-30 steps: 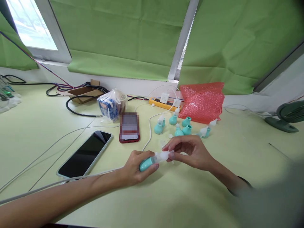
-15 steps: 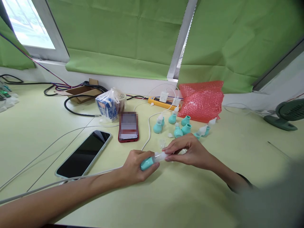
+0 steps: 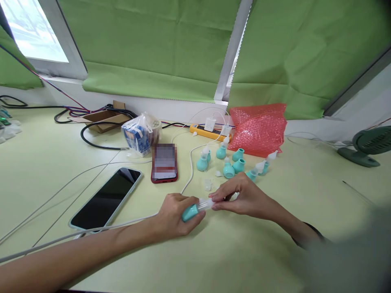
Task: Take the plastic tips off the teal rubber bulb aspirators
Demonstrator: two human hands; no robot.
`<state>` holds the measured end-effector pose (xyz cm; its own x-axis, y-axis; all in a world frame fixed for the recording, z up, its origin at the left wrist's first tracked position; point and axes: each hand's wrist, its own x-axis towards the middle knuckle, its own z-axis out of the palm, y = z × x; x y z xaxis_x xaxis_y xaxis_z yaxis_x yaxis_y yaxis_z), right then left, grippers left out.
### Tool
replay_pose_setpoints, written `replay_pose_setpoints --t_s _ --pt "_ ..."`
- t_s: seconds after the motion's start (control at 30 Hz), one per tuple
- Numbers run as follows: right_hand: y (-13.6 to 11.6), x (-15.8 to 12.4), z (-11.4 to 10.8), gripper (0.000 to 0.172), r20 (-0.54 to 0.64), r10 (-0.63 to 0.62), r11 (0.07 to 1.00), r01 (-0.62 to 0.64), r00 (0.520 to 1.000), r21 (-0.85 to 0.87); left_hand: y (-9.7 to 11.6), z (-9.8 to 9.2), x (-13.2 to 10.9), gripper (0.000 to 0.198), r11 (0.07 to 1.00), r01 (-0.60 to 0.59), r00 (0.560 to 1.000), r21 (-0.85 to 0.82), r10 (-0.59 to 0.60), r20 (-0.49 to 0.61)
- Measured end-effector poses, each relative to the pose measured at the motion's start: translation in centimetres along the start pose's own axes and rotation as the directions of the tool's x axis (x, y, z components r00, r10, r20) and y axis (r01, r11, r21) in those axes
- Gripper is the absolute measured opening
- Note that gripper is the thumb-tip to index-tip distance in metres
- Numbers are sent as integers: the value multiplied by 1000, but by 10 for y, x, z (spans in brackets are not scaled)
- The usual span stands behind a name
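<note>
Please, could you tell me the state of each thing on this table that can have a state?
Left hand: closed around teal bulb.
Right hand: pinching clear tip at the bulb's neck.
Black phone: screen dark.
Red phone: screen lit.
Power strip: charger plugged in.
Blinds: lowered.

Right hand [image 3: 244, 199] sank from a raised arch to lie lower and flatter, its fingertips drew closer to the left hand [image 3: 175, 217], clear nozzle [image 3: 206, 204] showed shorter beyond the teal bulb [image 3: 190, 212], small clear cap [image 3: 207, 184] behind came into plain view.
</note>
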<state>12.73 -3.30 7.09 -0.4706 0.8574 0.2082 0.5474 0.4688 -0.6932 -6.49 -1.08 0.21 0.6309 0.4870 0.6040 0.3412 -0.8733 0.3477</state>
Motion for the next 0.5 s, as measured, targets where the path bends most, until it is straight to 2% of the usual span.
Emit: replay_pose_setpoints --t_s 0.1,0.17,0.3,0.5 --pt "1 0 1 7 28 22 997 -24 999 76 0 0 -1 18 999 -27 999 19 26 38" --pt "4 1 2 10 23 91 977 -94 996 189 1 0 -2 19 999 -42 999 27 42 31" --pt "16 5 8 17 21 226 870 -212 974 446 2 -2 -3 22 998 2 999 59 1 -38" --pt "29 9 22 17 -34 299 741 -210 954 637 2 -2 -5 24 995 40 997 94 -34 -72"
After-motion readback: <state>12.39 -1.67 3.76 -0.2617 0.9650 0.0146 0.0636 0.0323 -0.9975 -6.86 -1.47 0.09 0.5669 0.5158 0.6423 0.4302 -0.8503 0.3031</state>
